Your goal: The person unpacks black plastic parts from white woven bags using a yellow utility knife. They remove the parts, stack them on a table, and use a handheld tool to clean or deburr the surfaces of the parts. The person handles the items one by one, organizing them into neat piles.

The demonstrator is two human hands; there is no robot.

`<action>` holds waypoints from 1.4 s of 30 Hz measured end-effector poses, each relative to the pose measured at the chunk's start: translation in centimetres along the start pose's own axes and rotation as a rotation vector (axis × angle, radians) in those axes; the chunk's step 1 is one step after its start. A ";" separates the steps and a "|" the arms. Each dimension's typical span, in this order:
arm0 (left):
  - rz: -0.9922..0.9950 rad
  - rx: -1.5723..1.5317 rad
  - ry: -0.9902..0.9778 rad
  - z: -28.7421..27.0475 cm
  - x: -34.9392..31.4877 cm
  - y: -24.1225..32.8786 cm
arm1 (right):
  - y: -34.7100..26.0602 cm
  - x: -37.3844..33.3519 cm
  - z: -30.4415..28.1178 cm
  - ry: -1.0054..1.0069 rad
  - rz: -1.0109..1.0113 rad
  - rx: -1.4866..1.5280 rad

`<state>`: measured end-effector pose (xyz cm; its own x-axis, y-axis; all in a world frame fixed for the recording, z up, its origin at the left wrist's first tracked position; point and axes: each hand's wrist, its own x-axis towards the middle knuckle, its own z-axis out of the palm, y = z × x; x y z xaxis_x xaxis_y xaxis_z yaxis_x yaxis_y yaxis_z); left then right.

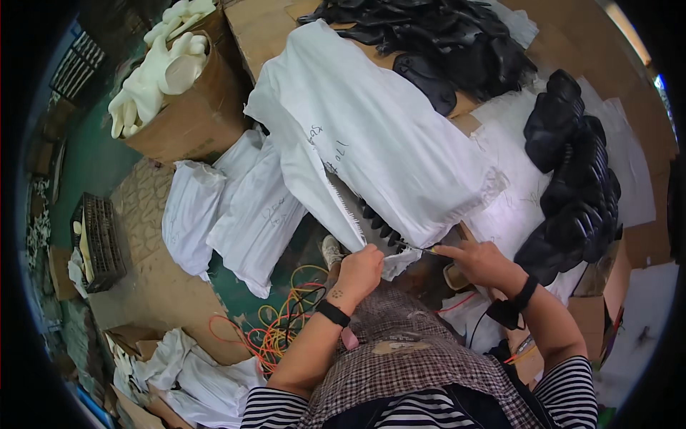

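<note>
A large white woven sack (400, 136) lies in front of me, slit along its near left side with a frayed edge. Dark, ridged pieces (381, 227) show through the slit. My left hand (359, 272) is closed on the sack's cut edge and pulls it toward me. In my right hand (482, 264) is a slim knife (426, 250), its dark, thin blade pointing left at the torn flap (401, 263). The knife's handle is mostly hidden by my fingers.
Black moulded pieces lie in a pile (457, 43) at the back and a stack (575, 186) at right. A cardboard box (189, 121) holds white moulded shapes. More white sacks (261, 222), tangled cords (286, 322) and a dark crate (103, 243) are at left.
</note>
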<state>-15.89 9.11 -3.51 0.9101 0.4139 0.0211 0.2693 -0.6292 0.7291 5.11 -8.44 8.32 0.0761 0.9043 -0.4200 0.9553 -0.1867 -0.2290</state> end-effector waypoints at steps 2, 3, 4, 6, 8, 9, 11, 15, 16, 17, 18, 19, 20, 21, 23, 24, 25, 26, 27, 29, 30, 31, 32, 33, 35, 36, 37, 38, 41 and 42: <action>-0.001 -0.009 0.008 -0.1 0.2 0.4 | -0.4 1.4 0.7 0.008 0.009 0.026; -0.001 -0.012 0.013 -0.3 0.2 0.6 | 0.0 1.5 1.5 0.006 0.010 0.078; -0.010 -0.003 -0.009 -0.5 0.2 0.8 | 0.4 1.6 2.6 0.002 0.009 0.131; -0.026 0.014 -0.052 -1.1 -0.1 0.8 | 1.6 0.7 3.6 -0.020 0.030 0.163; -0.052 -0.043 -0.021 -1.5 -1.4 0.1 | 3.4 -1.0 4.2 -0.064 0.056 0.119; -0.065 -0.070 -0.005 -1.6 -1.7 -0.1 | 3.6 -1.4 4.4 -0.039 0.055 0.094; -0.090 -0.090 0.000 -1.1 -2.0 -1.1 | 3.2 -2.3 4.1 0.000 0.046 0.043; -0.062 -0.057 -0.005 -0.5 -1.4 -1.1 | 1.8 0.7 4.2 0.099 -0.008 0.100; -0.073 -0.047 -0.027 -0.8 -1.2 -0.7 | 1.5 1.4 5.1 0.072 -0.004 0.106; -0.080 -0.036 -0.047 -1.4 -0.9 0.0 | 1.2 2.2 6.0 0.049 0.002 0.110; -0.086 -0.026 -0.067 -1.9 -0.7 0.4 | 1.1 2.4 6.5 0.026 0.008 0.114; -0.090 -0.031 -0.066 -2.0 -0.8 0.3 | 1.0 2.1 7.0 0.009 0.036 0.122; -0.094 -0.037 -0.066 -2.2 -0.9 0.1 | 1.1 1.4 7.6 -0.008 0.065 0.130; -0.097 -0.042 -0.066 -2.3 -1.0 -0.1 | 1.0 0.8 8.2 -0.025 0.094 0.138; -0.113 -0.096 -0.057 -2.3 -1.5 -0.6 | 0.1 -0.4 8.8 0.009 0.125 0.134; -0.121 -0.125 -0.051 -2.3 -1.6 -0.8 | -0.3 -1.1 8.8 0.026 0.141 0.129; -0.106 -0.132 -0.060 -2.3 -1.5 -0.8 | -0.7 -1.5 8.9 0.042 0.158 0.134; -0.090 -0.140 -0.068 -2.3 -1.2 -0.8 | -1.2 -1.2 8.7 0.081 0.119 0.151; -0.074 -0.148 -0.077 -2.4 -1.1 -0.8 | -1.7 -0.3 9.2 0.095 0.120 0.134; -0.080 -0.140 -0.099 -2.5 -0.7 -0.4 | -2.1 1.6 9.8 0.135 0.129 0.093; -0.082 -0.136 -0.110 -2.6 -0.5 -0.3 | -2.1 1.6 9.5 0.087 0.144 0.111; -0.096 -0.131 -0.121 -2.7 -0.7 -0.6 | -2.0 0.9 9.8 0.044 0.144 0.144; -0.107 -0.125 -0.133 -3.0 -1.1 -1.2 | -1.4 -0.5 10.3 0.002 0.146 0.176; -0.118 -0.120 -0.145 -3.3 -1.6 -1.9 | -1.1 -1.8 10.6 -0.040 0.147 0.208; -0.183 -0.128 -0.143 -3.5 -3.2 -3.8 | -0.6 -4.2 10.8 -0.164 0.229 0.188; -0.213 -0.133 -0.145 -3.3 -3.7 -4.5 | 0.0 -5.4 12.4 -0.157 0.245 0.163; -0.216 -0.125 -0.145 -3.1 -3.7 -4.7 | -0.4 -5.3 12.1 -0.147 0.256 0.140; -0.219 -0.116 -0.144 -3.0 -3.7 -4.9 | -0.9 -5.0 11.7 -0.140 0.275 0.160; -0.207 -0.068 -0.147 -2.1 -3.8 -6.1 | -2.1 -2.2 10.7 0.149 0.131 0.244; -0.197 -0.048 -0.151 -1.9 -3.8 -6.5 | -2.6 -1.1 10.4 0.189 0.120 0.218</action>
<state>-21.76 12.89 -7.01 0.8790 0.4207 -0.2243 0.4343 -0.5126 0.7407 -0.47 -12.95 0.24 0.2558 0.9223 -0.2898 0.8539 -0.3561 -0.3795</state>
